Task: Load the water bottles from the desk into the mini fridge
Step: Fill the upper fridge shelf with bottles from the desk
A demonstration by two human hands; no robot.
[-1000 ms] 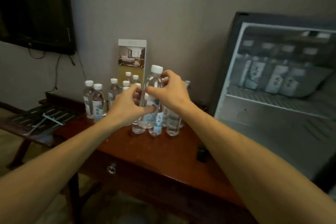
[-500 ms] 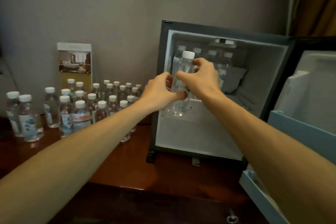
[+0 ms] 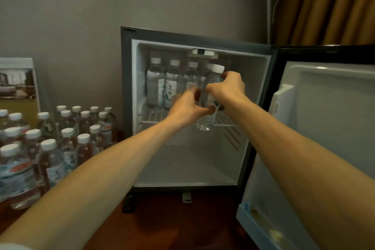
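A clear water bottle [image 3: 211, 87] with a white cap is held upright just in front of the wire shelf [image 3: 154, 116] of the open mini fridge [image 3: 126, 107]. My right hand [image 3: 227, 87] grips its upper body below the cap. My left hand [image 3: 188, 105] grips its lower part. Several bottles [image 3: 155, 83] stand in a row at the back of the shelf. Many more capped bottles [image 3: 50, 148] crowd the dark wooden desk [image 3: 162, 227] at the left.
The fridge door [image 3: 316, 128] hangs open to the right, its lower door shelf [image 3: 257, 227] jutting out near my right forearm. A standing brochure [image 3: 18, 87] leans on the wall at the left. A floor lamp [image 3: 268, 2] and curtains [image 3: 334, 4] are behind the fridge.
Both hands have carried the bottle from the desk cluster rightward into the fridge opening, up to the wire shelf. The view has swung right and closer to the fridge.
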